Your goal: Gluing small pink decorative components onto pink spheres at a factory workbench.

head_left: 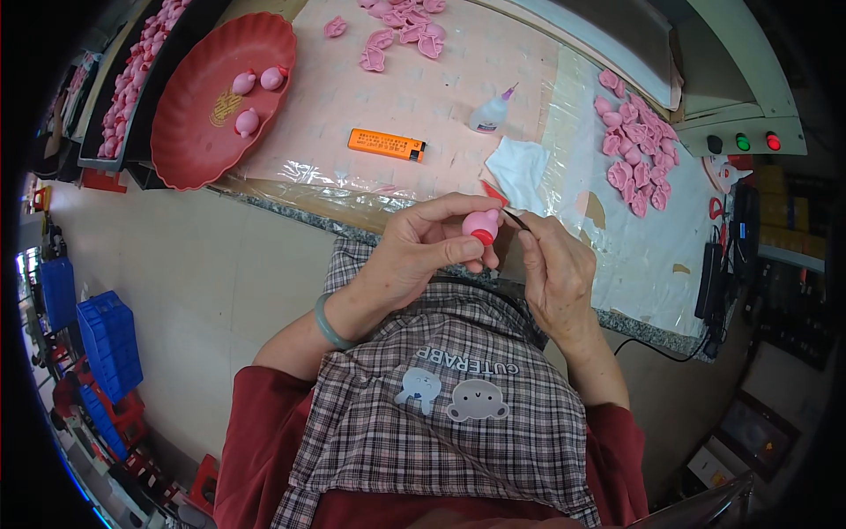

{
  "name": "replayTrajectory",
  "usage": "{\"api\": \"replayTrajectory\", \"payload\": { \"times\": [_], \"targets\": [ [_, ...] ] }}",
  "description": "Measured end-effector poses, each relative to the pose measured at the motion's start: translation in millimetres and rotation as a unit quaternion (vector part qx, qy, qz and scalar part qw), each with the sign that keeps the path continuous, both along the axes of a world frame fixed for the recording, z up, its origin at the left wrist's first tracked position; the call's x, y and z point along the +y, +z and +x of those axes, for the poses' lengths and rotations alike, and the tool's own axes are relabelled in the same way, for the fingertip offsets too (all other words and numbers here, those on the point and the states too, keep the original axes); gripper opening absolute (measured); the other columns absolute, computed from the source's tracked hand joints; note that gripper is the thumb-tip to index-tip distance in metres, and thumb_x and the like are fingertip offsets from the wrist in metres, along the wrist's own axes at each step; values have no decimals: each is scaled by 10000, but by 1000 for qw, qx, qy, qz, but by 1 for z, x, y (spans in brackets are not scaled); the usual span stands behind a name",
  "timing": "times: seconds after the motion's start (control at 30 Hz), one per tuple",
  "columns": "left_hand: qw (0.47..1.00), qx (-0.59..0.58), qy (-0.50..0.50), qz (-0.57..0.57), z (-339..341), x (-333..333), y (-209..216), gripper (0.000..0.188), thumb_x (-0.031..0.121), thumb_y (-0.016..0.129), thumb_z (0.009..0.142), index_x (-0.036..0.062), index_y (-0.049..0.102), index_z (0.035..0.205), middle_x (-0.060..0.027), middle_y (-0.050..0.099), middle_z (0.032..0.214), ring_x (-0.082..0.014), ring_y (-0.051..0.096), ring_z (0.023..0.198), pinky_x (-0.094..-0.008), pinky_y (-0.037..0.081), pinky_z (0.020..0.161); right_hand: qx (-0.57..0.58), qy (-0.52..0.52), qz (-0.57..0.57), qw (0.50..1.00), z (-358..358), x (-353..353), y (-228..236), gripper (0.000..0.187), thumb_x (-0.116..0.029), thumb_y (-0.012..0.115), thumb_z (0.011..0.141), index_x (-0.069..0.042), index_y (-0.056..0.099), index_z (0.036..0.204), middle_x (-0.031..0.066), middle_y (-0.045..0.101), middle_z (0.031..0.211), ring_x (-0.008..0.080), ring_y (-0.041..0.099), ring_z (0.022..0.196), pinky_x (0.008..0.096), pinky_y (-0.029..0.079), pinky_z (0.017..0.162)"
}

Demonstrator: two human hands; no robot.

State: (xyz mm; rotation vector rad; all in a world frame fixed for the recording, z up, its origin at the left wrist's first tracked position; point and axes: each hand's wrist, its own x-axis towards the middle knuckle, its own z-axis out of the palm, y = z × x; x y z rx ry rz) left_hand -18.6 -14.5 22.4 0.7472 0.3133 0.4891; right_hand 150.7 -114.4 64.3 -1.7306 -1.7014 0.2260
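Over the table's near edge, my left hand (412, 242) pinches a small round pink toy piece (477, 223) with a red part at its bottom. Closed around a thin dark tool (515, 219) is my right hand (560, 269); the tool's end reaches the pink piece's right side. Whether it is tweezers or a blade I cannot tell. Just behind my fingertips shows a narrow red thing (493, 192), partly hidden. Close by lie a white cloth (518, 172), a small squeeze bottle (490, 115) with a pointed nozzle and an orange lighter (386, 145).
Pink hollow parts lie in a pile (636, 150) at right and another group (410, 26) at the far side. A red scalloped tray (181, 132) at left holds three pink pieces. Beyond it stands a dark bin (88, 145) of pink pieces. A machine housing (749, 106) borders the right.
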Motion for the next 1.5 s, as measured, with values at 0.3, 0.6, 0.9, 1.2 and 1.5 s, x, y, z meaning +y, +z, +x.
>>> {"api": "replayTrajectory", "payload": {
  "times": [0.3,0.6,0.9,1.2,1.5],
  "targets": [
    [999,10,15,37,-1,0,-2,393,20,672,890,-17,568,1267,-93,599,1122,-171,667,878,-249,556,738,-71,5,44,996,-6,5,-3,183,15,666,821,27,617,997,143,650,748,278,642,587,353,497,521],
    [998,13,15,54,0,0,-1,379,34,664,895,-23,572,1258,-83,554,1137,-161,641,876,-257,545,751,-68,14,38,997,-8,7,-7,173,9,666,826,19,630,994,134,641,709,271,629,561,347,483,519],
    [999,6,5,50,0,-1,-6,373,84,660,908,-20,578,1257,-79,555,1097,-162,629,868,-267,533,760,-68,28,40,996,-8,5,-14,161,19,622,863,25,630,1024,132,595,641,284,600,533,362,458,508],
    [997,7,16,71,0,-2,-9,357,55,662,903,-36,577,1237,-93,550,1154,-171,641,892,-276,559,777,-36,3,6,999,-11,1,-20,185,13,599,892,53,612,1072,134,594,630,265,615,527,363,465,497],
    [998,24,17,61,0,-4,-11,346,73,655,908,-35,582,1229,-93,563,1126,-174,637,863,-285,545,770,-86,16,48,995,-9,2,-27,229,45,631,843,58,619,1071,132,603,641,259,608,524,357,464,493]
  ]
}}
